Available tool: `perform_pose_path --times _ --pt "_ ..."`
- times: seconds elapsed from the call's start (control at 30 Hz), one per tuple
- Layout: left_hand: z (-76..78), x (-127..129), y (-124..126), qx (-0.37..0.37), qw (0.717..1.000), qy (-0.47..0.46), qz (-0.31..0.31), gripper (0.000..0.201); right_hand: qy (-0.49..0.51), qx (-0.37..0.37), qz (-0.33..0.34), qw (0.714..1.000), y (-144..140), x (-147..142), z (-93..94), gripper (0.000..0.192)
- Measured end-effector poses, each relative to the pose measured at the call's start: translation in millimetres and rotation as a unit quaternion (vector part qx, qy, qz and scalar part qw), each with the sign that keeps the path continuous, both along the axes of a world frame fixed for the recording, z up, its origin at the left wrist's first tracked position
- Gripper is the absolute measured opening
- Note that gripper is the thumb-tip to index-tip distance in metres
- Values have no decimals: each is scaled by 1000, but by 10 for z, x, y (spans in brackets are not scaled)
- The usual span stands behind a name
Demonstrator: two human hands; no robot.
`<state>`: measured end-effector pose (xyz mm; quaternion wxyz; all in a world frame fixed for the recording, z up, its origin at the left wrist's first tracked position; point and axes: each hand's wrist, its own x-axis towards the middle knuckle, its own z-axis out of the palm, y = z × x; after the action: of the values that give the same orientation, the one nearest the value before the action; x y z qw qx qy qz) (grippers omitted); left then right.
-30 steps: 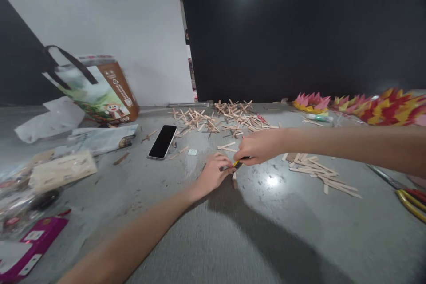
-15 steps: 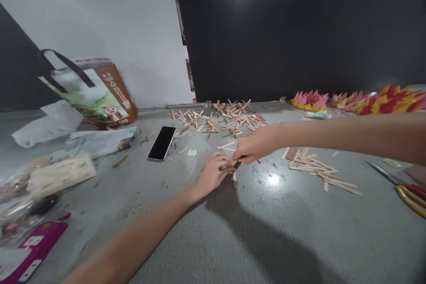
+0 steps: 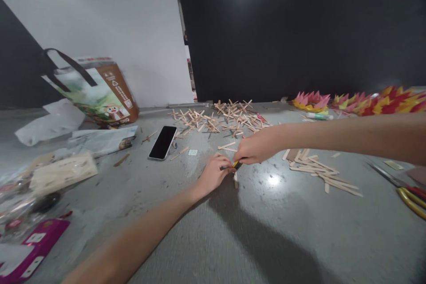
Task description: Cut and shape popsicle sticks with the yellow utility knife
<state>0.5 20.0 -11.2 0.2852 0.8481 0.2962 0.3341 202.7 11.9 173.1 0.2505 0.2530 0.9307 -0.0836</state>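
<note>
At the middle of the table my left hand (image 3: 214,171) is closed, its fingertips pinching a wooden craft stick (image 3: 236,180) whose lower end sticks out toward me. My right hand (image 3: 254,146) is closed around a small yellow and black tool (image 3: 237,165), which looks like a utility knife. Its tip meets the stick right at the left fingertips; the blade is hidden. Two loose sticks (image 3: 226,146) lie just beyond the hands. Right of them is a pile of plain craft sticks (image 3: 316,166).
Behind the hands lies a heap of crossed sticks (image 3: 233,115). A phone (image 3: 163,142) and a printed bag (image 3: 100,93) are to the left, with a purple device (image 3: 38,248) nearer. Scissors (image 3: 408,195) lie at right; pink and yellow paper flowers (image 3: 311,101) stand behind.
The whole view has shifted very slightly to the right. Both hands keep the same grip and place at the stick, with hardly any movement.
</note>
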Motion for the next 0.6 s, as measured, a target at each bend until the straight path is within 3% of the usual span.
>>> perform_pose_path --times 0.37,0.43,0.6 --pt "53 7 -54 18 999 44 8 13 -10 47 -10 999 29 -141 -155 29" --pt "72 -10 -92 33 996 84 14 29 -5 57 -4 998 26 -142 -206 28" --pt "91 -73 -102 69 982 169 -51 52 42 76 17 996 -1 -152 -362 27"
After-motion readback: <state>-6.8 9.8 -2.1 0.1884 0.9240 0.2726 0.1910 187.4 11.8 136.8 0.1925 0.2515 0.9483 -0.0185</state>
